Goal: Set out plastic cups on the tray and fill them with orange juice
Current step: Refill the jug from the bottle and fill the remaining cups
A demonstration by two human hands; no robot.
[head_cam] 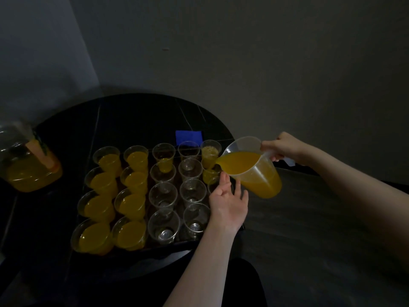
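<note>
A dark tray (168,245) holds several clear plastic cups in rows. The two left columns are full of orange juice (104,182). The middle columns hold empty cups (163,226), except one at the back with a little juice (163,156). My right hand (285,149) grips the handle of a clear jug (254,167), tilted left, its spout over a part-filled cup (210,172) in the right column. The back right cup (210,151) holds foamy juice. My left hand (229,201) rests flat, fingers apart, at the tray's right edge beside a cup.
A large clear juice dispenser (28,167) with orange juice stands at the far left of the round dark table (132,120). A blue cloth (189,137) lies behind the tray. Grey walls stand close behind; dark floor lies to the right.
</note>
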